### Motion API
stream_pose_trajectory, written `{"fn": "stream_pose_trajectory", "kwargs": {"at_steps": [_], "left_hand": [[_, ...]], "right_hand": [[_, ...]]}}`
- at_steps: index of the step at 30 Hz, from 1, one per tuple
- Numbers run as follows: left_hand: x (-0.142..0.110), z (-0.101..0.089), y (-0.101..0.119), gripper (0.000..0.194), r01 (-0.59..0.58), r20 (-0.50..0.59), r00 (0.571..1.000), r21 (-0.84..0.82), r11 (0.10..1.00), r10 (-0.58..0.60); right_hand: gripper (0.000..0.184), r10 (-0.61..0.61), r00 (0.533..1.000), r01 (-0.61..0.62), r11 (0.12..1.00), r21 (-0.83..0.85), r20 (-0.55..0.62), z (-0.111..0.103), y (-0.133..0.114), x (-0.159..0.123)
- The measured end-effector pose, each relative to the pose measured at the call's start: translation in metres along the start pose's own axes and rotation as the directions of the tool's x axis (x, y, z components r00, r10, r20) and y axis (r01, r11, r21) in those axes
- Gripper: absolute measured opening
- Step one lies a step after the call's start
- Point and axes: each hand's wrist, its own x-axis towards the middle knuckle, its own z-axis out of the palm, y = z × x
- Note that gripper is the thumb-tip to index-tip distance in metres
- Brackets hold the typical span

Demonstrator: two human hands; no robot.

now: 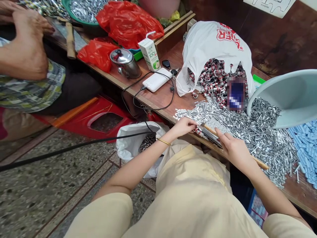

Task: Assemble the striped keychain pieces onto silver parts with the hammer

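Note:
My left hand is closed in a pinch at the table's front edge. At its fingertips is a small red-and-silver metal part, like those in the white bag. My right hand is closed beside it, its fingers at one end of a long, flat grey metal piece that slants toward the left fingertips. What kind of piece this is, I cannot make out. A thin wooden strip runs beneath the right hand. Just beyond both hands spreads a heap of loose silver metal parts.
A white plastic bag spills red-and-silver parts. A tipped grey tub and light-blue pieces lie right. A power bank, drink carton and metal cup stand left. Below hangs a white sack. Another person's arm shows far left.

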Motion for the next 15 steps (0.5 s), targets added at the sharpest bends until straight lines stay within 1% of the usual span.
{"fn": "stream_pose_trajectory", "kwargs": {"at_steps": [2,6,10,12,15], "left_hand": [[0.000,0.002,0.001,0.017,-0.014,-0.005,1.000,0.041,0.999,0.014],[0.002,0.003,0.002,0.017,-0.047,0.007,0.999,0.073,0.996,0.046],[0.003,0.003,0.003,0.015,-0.035,-0.008,0.999,0.048,0.998,0.036],[0.001,0.003,0.005,0.014,-0.014,-0.021,1.000,-0.008,1.000,0.014],[-0.006,0.002,0.012,0.023,0.021,-0.047,0.998,-0.161,0.987,-0.029]], "right_hand": [[0.063,0.011,1.000,-0.012,1.000,-0.013,-0.023,-0.001,-0.001,-0.001],[0.065,0.012,0.997,-0.009,0.999,-0.037,0.077,-0.002,-0.007,0.002],[0.066,0.018,0.997,-0.019,1.000,0.008,0.070,0.000,-0.006,0.005],[0.063,0.022,0.997,-0.027,0.997,0.071,0.072,0.004,-0.001,0.007],[0.052,0.036,0.999,-0.042,0.966,0.256,0.030,0.017,0.010,0.010]]}}
